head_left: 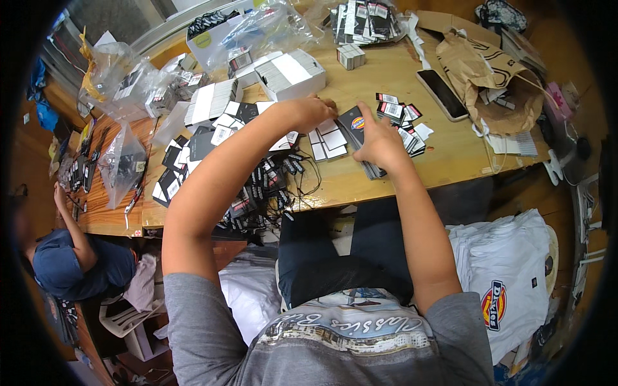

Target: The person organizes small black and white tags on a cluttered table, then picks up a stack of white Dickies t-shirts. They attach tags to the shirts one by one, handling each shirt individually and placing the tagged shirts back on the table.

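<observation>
My left hand (313, 110) reaches across the wooden table (360, 77) and its fingertips touch the top edge of a dark card tag (353, 121). My right hand (380, 143) rests on the same tag's right side, forefinger pointing up along it, above a stack of dark tags (373, 170). White cards (328, 140) lie just left of the tag. Small black, red and white labels (400, 116) are scattered to the right. Black tags on strings (267, 186) are heaped below my left forearm.
A phone (441, 94) and a crumpled brown paper bag (489, 77) lie at the right. Boxes of white cards (290, 74) and clear plastic bags (122, 161) crowd the left and back. Folded white shirts (508, 270) sit at my right knee. Another person (71, 257) works at the far left.
</observation>
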A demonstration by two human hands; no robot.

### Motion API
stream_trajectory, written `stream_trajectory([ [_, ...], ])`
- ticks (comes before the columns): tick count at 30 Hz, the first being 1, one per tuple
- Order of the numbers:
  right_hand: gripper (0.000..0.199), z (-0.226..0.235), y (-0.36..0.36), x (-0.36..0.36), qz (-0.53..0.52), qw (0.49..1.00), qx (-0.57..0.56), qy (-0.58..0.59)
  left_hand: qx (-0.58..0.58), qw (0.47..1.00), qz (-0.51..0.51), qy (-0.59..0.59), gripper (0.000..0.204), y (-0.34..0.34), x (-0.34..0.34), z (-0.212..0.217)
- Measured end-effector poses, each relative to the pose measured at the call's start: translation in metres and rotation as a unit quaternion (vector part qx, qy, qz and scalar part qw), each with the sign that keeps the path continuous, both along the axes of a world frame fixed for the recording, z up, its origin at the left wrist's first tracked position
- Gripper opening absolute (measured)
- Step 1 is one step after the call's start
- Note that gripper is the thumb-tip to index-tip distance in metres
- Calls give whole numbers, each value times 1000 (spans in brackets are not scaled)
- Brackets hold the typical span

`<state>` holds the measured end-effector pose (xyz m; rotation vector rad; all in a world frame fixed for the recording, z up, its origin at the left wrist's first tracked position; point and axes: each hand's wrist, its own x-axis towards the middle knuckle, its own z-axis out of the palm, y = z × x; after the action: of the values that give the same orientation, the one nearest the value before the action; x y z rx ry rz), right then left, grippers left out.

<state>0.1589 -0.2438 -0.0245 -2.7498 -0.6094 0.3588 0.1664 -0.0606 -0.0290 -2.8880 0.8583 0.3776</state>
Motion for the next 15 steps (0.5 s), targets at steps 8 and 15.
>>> stream_trajectory([
  [8, 104, 8, -2, -3, -16, 998, -49, 18, 73, 997, 31, 2, 52, -6, 5, 15],
  [15, 98, 0, -4, -7, 5, 1000, -9, -16, 116, 993, 5, 29, 59, -7, 13, 17],
])
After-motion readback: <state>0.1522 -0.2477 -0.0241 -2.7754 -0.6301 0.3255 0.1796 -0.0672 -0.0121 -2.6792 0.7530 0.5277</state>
